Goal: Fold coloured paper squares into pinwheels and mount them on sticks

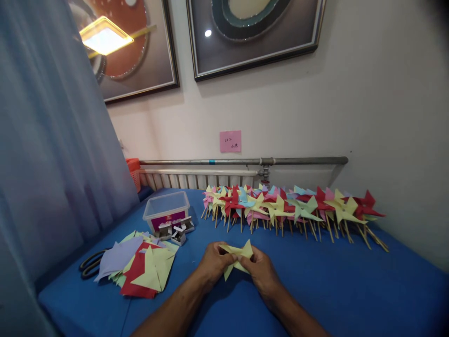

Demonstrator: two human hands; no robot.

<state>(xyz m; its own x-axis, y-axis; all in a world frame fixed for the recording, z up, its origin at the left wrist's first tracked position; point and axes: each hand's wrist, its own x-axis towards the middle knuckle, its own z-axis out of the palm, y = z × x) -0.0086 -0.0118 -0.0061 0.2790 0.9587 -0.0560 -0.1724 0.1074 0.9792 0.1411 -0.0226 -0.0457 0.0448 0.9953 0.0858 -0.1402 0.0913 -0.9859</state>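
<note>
A pale yellow paper pinwheel (246,250) is held between both hands above the blue table, its pointed blades folded in toward the middle. My left hand (214,263) pinches it from the left, the thumb pressing near the centre. From the right, my right hand (258,269) grips it the same way, and the two thumbs nearly meet. Whether a pin or stick is at its centre is hidden by the thumbs. To the left lies a pile of cut paper squares (119,256) in lilac, red, green and yellow, with black-handled scissors (91,265) partly beneath it.
Finished pinwheels on sticks (277,208) lie in a long row at the back right. A clear plastic tub (166,204) stands at the back left, with small open boxes (178,235) before it. A curtain (63,140) hangs at left; pipes (301,161) run along the wall.
</note>
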